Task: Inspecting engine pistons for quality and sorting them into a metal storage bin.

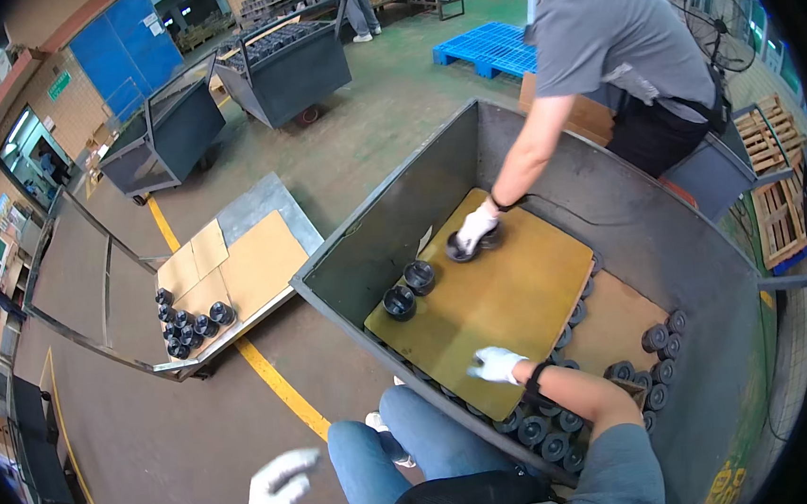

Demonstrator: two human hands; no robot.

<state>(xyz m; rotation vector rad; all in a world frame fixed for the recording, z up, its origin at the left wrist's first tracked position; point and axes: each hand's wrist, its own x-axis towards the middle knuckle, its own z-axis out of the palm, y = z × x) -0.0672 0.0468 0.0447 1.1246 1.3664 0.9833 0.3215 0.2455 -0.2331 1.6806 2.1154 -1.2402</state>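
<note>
My left hand (278, 494), in a white glove, is held over the floor outside the grey metal bin (688, 258), fingers apart and nothing in them. My right hand (498, 365), also white-gloved, reaches over the near part of a yellow-brown board (520, 290) inside the bin. Its fingers stretch leftward with no object in them; whether they touch the board I cannot tell. Two dark round metal parts (399, 303) stand on the board's left side. Across the bin, a co-worker's gloved hand (476, 227) is on two more such parts.
Rows of round parts (553, 446) lie below the board, with more near a cardboard sheet (622, 315) at the bin's right. To the left stands a flatbed cart (296, 213) with cardboard and several parts. Farther off are grey wheeled bins (290, 76) and a blue pallet (487, 48).
</note>
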